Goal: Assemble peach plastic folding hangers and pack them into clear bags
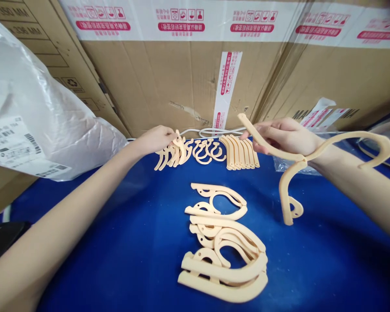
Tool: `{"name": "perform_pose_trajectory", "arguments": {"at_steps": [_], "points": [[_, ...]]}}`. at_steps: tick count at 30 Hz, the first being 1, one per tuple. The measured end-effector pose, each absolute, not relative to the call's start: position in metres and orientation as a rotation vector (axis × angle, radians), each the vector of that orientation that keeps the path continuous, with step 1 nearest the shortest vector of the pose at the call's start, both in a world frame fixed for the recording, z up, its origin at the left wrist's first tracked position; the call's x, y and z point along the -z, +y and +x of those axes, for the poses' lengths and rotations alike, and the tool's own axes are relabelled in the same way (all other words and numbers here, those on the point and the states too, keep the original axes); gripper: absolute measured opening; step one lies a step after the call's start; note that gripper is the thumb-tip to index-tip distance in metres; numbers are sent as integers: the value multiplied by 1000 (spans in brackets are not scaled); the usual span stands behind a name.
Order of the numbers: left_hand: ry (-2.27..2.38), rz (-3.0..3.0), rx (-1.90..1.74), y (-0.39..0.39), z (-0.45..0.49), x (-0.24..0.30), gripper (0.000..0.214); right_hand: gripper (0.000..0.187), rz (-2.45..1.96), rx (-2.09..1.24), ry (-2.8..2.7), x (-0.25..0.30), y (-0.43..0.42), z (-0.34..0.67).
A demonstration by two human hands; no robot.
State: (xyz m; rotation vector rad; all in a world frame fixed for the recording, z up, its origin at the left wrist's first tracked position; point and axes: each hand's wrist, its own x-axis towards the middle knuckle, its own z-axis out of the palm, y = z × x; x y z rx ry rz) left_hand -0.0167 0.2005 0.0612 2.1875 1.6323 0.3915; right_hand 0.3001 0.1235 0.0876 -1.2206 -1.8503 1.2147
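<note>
The left hand (157, 138), left of centre in the upper half of the frame, has its fingertips closed on a cream, curved, plastic-looking arm piece (181, 149) at the left pile of similar loose arm pieces (163, 158). The right hand (286, 135), right of centre, grips a cream, plastic-looking folding hanger (273, 149) by its upper arm, with finger and thumb closed around it. The hanger's other arm hangs down over the blue surface, and its hook curves right across the forearm, toward the right edge of the frame.

Between the hands, near the far edge of the smooth blue work surface (133, 242), lie small cream curved hooks (203, 157) and, just right of them, a neat row of cream arm pieces (242, 152). A thin white cable (195, 131) runs just behind them, and a large brown cardboard carton (169, 82) with red-and-white tape walls off the back, leaving little room beyond the row.

Folded cream hangers (227, 268) overlap in a stack at the lower centre. Blue surface shows as a narrow band between this stack and the far row, and as broader stretches to its left and right. A bulging, whitish plastic bag (58, 104) leans in at the upper left, close to the left forearm.
</note>
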Motion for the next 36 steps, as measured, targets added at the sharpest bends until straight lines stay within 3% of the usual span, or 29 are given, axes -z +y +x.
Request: {"name": "perform_pose_trajectory", "arguments": {"at_steps": [2,5,8,11,13,16,23,27,32,36], "points": [[1707,2198,-444,203,-21,-54,20,23,-1176,-1255,-1734,-90,122,295],[1736,2254,-617,192,-11,-52,34,22,-1151,-1205,-1486,-99,123,284],[1354,2187,-737,171,12,-62,49,18,-1123,-1067,-1206,-107,127,275],[970,1847,-521,151,32,-73,76,13,-1047,-925,-1108,-106,132,275],[894,1693,-482,144,38,-77,68,13,-1046,-851,-1161,-101,133,280],[911,1507,-603,141,37,-78,31,24,-1086,-702,-1366,-91,130,291],[723,1317,-410,131,40,-77,42,31,-1414,413,-2246,-72,114,294],[677,1172,-409,121,46,-78,38,43,-1360,638,-2400,-61,109,280],[705,1126,-403,117,50,-80,35,46,-1444,470,-2361,-60,105,268],[998,1547,-385,120,51,-72,32,47,-1528,-354,-2217,-67,116,275]]}}
